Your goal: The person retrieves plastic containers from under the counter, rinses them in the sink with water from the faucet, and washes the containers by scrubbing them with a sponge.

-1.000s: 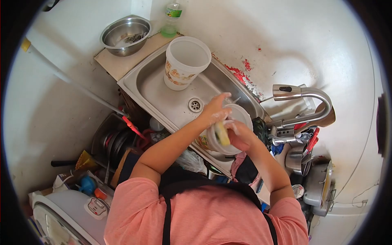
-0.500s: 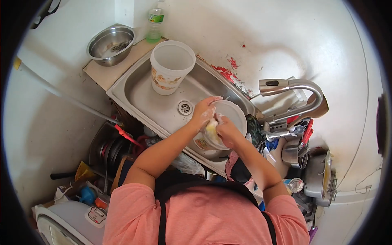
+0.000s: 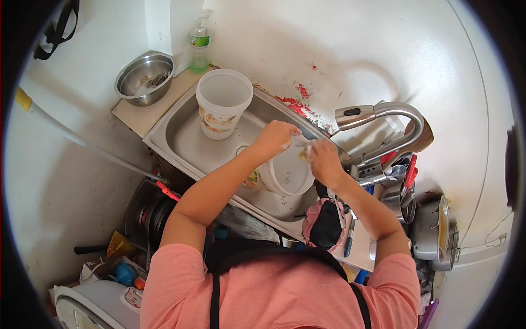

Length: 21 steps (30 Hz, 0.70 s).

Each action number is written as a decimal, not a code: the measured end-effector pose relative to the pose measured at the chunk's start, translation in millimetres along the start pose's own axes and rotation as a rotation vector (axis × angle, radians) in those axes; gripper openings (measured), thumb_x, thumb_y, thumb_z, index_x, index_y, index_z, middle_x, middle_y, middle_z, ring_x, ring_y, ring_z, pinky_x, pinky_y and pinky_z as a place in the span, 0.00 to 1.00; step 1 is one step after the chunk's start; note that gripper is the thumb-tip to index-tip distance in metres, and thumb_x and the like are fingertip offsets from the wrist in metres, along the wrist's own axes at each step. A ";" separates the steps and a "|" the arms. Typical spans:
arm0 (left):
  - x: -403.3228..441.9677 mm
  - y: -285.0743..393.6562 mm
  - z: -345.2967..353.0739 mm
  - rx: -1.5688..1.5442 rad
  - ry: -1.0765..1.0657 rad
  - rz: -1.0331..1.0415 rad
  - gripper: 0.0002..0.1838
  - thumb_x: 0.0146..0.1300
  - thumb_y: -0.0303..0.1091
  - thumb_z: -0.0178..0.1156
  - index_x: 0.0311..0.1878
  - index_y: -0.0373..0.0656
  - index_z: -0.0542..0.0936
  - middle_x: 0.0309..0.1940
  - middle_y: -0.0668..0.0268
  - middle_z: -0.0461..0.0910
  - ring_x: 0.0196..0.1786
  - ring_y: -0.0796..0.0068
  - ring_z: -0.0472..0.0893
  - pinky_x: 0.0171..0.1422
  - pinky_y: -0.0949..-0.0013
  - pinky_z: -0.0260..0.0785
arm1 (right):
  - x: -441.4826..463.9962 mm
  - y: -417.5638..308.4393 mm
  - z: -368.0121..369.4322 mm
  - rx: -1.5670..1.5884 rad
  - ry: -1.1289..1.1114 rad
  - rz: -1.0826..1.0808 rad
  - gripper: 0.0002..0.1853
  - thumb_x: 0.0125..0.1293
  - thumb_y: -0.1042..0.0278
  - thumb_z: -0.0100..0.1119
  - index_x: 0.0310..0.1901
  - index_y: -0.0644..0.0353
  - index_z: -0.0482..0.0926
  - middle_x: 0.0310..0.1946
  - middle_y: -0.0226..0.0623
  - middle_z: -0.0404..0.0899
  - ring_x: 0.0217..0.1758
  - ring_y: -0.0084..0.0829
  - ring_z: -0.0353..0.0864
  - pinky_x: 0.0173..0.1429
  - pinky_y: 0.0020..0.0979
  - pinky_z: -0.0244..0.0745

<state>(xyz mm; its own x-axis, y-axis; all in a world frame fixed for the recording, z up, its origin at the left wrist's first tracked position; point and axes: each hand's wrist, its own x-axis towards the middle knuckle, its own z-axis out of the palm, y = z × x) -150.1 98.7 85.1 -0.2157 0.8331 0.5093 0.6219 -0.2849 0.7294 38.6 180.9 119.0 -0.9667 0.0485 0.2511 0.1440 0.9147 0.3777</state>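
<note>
My left hand [image 3: 278, 138], with some suds on it, is wrapped round the rim of a white plastic tub [image 3: 287, 171]. The tub is tilted in the near right part of the steel sink [image 3: 181, 134], and its open mouth shows. At the tub's right rim my right hand [image 3: 323, 159] is closed on a yellowish sponge [image 3: 303, 154], partly hidden by the fingers and slightly blurred. A second white tub [image 3: 223, 104] with a printed pattern stands upright at the sink's far left.
The tall curved faucet [image 3: 402, 108] rises behind the sink's right end. A steel bowl [image 3: 143, 79] and a green bottle [image 3: 199, 45] stand on the left ledge. Pots [image 3: 427, 236] crowd the right side, and a pink and black cloth [image 3: 323, 223] lies near the sink's front edge.
The held tub has tipped so its mouth faces more upward. My right hand with the sponge has gone from the tub's near outer side to its right rim. The camera view has shifted.
</note>
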 end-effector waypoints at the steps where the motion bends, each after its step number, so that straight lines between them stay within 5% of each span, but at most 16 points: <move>1: -0.2 -4.3 1.6 0.007 -0.009 -0.026 0.18 0.48 0.20 0.49 0.41 0.42 0.82 0.32 0.53 0.81 0.33 0.55 0.80 0.40 0.63 0.71 | 1.0 7.3 5.8 0.096 0.123 0.082 0.14 0.48 0.75 0.58 0.40 0.62 0.75 0.39 0.40 0.72 0.44 0.40 0.70 0.47 0.38 0.66; 5: -5.4 0.4 3.4 0.035 0.019 -0.126 0.14 0.49 0.21 0.50 0.40 0.40 0.77 0.35 0.52 0.79 0.40 0.49 0.78 0.45 0.58 0.69 | 23.0 0.5 5.3 0.435 0.393 0.133 0.21 0.49 0.83 0.57 0.48 0.62 0.70 0.42 0.43 0.71 0.46 0.46 0.71 0.51 0.39 0.67; 6: -5.7 5.0 7.6 0.039 0.037 -0.141 0.13 0.49 0.21 0.50 0.40 0.39 0.76 0.36 0.52 0.79 0.41 0.48 0.77 0.45 0.57 0.69 | 19.7 -1.1 17.0 0.492 0.178 0.172 0.19 0.50 0.81 0.51 0.47 0.63 0.68 0.41 0.48 0.72 0.45 0.49 0.71 0.53 0.42 0.66; 11: -12.2 26.7 19.2 0.000 0.152 -0.295 0.10 0.51 0.23 0.49 0.38 0.38 0.69 0.37 0.50 0.73 0.43 0.46 0.73 0.47 0.55 0.65 | 30.5 -0.3 44.1 0.398 0.090 0.105 0.13 0.53 0.78 0.48 0.42 0.63 0.70 0.35 0.49 0.75 0.39 0.49 0.76 0.44 0.44 0.72; 16: -15.8 14.2 18.7 0.040 0.171 -0.164 0.10 0.51 0.21 0.48 0.38 0.38 0.69 0.37 0.51 0.73 0.43 0.47 0.73 0.47 0.56 0.65 | 16.4 -8.3 37.5 0.404 0.009 0.359 0.12 0.53 0.72 0.51 0.40 0.65 0.71 0.31 0.47 0.77 0.33 0.49 0.79 0.38 0.48 0.73; 19: -14.5 16.9 11.4 0.049 0.252 -0.159 0.11 0.51 0.20 0.47 0.39 0.39 0.70 0.38 0.52 0.74 0.43 0.49 0.74 0.47 0.57 0.66 | -19.5 -6.3 63.5 0.392 -0.270 0.801 0.14 0.53 0.70 0.52 0.42 0.64 0.70 0.34 0.51 0.78 0.37 0.51 0.79 0.40 0.48 0.73; 21: -17.9 20.2 12.5 0.021 0.279 -0.160 0.13 0.50 0.20 0.48 0.41 0.40 0.72 0.40 0.53 0.75 0.43 0.51 0.74 0.46 0.58 0.67 | -26.8 -28.9 63.6 0.547 -0.132 0.945 0.18 0.53 0.70 0.52 0.47 0.65 0.70 0.37 0.56 0.77 0.37 0.55 0.78 0.42 0.50 0.72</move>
<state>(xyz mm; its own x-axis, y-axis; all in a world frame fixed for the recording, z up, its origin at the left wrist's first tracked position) -124.3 83.9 85.1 -0.5087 0.7033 0.4965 0.5781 -0.1483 0.8024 46.9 178.7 44.7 -0.5355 0.8358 0.1213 0.7564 0.5385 -0.3712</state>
